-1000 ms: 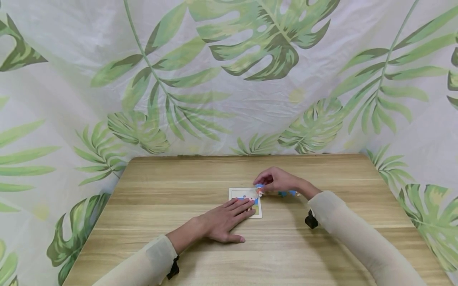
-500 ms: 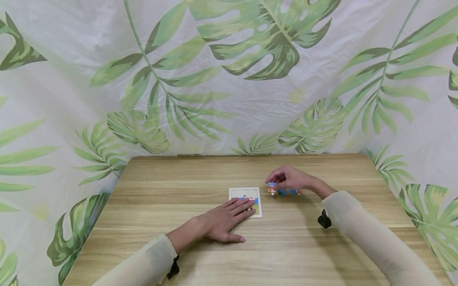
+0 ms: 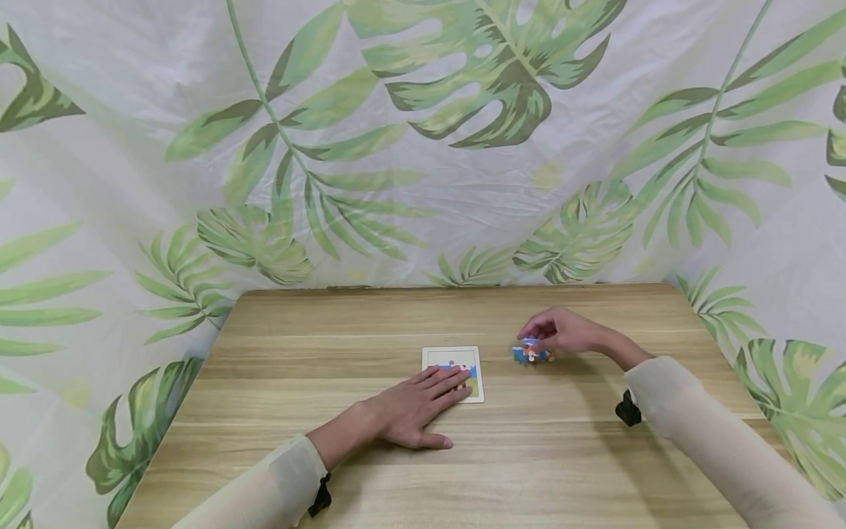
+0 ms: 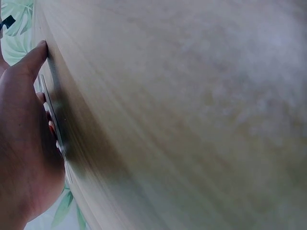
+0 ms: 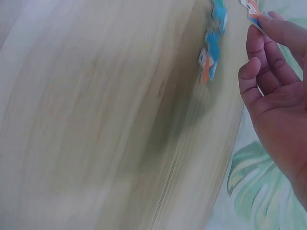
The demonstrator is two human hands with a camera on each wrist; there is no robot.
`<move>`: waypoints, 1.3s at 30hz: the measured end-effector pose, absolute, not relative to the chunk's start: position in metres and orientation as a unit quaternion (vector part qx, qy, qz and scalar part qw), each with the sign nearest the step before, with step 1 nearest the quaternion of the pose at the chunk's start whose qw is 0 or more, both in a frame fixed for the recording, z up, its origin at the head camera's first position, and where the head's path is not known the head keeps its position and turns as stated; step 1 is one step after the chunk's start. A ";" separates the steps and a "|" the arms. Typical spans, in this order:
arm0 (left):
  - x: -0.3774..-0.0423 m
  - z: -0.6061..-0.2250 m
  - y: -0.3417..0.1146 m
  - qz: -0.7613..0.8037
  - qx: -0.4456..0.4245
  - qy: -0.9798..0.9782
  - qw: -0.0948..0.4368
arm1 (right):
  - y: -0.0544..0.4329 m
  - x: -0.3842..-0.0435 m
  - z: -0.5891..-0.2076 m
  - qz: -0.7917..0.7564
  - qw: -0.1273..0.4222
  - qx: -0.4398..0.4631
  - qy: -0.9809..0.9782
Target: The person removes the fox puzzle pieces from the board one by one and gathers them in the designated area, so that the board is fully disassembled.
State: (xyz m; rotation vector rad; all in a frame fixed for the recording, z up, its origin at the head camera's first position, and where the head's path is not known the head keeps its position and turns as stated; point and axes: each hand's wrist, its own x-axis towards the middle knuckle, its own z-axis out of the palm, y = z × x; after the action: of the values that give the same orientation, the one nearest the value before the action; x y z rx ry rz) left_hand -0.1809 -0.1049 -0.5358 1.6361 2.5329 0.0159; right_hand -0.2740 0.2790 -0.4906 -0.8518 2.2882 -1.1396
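Observation:
A small white-framed jigsaw board (image 3: 481,376) lies in the middle of the table in the head view, with a colourful picture inside. My left hand (image 3: 421,408) rests flat on it with straight fingers, covering its lower part. My right hand (image 3: 570,332) pinches a jigsaw piece (image 5: 252,10) between thumb and index finger, above the table to the board's right. That piece shows blue, orange and white. Under it lie other jigsaw pieces (image 5: 212,53), blue with some green and orange; in the head view the held piece partly hides them.
The wooden table (image 3: 317,323) ends at a back edge against a leaf-patterned cloth (image 3: 370,184). Cloth also hangs at both sides. A black device (image 3: 628,408) sits under the right wrist, another (image 3: 321,497) under the left.
My right hand has carried the jigsaw piece rightward, from the board's upper right corner to over the loose pieces. The left hand and board stay where they were.

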 end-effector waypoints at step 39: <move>-0.181 -0.536 -0.105 0.002 0.540 0.839 0.067 | 0.351 -0.265 -0.496 -0.395 0.235 -0.281 0.843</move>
State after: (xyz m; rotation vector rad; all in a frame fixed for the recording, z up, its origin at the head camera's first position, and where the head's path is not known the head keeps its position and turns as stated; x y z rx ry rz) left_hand -0.1811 -0.1052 -0.5360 1.6279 2.5291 0.0073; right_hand -0.2654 0.3508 -0.4961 -0.7709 2.3117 -1.0833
